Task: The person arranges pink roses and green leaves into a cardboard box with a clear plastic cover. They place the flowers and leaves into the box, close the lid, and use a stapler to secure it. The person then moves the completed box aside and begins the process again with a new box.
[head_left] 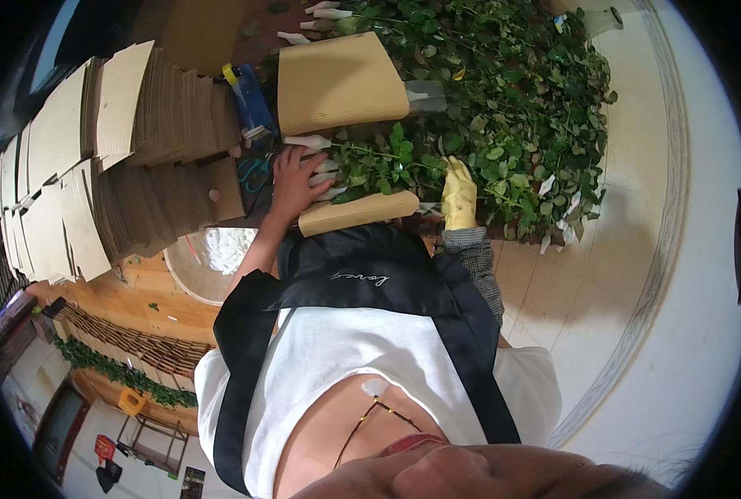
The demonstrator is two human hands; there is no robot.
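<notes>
Leafy stems with white-sleeved heads [379, 169] are right at the centre of the action, lying crosswise on the table between the two hands, heads to the left and greenery running off to the right. Bare and slightly spread, the fingers of the left hand [296, 185] lie over the white sleeves [324, 165] at the head end. Across at the leafy end, the right hand [459, 193], in a yellow rubber glove, rests among the leaves, fingers stretched forward and close together; its thumb is hard to make out, so whether it pinches any stem I cannot tell. Just on the near side of the stems runs a curved piece of corrugated cardboard [358, 213], close against the black apron [350, 283], and beyond them lies a broader ribbed cardboard sheet [341, 83]. Look left of that sheet: a blue tape dispenser [256, 104], it seems, with teal-handled scissors [254, 172] near the left hand. Tall stacks of cut cardboard [171, 112] fill the left side, a round basin [189, 281] of small white pieces sits below them, and a big heap of leafy stems [520, 100] spreads over the far right of the table.
</notes>
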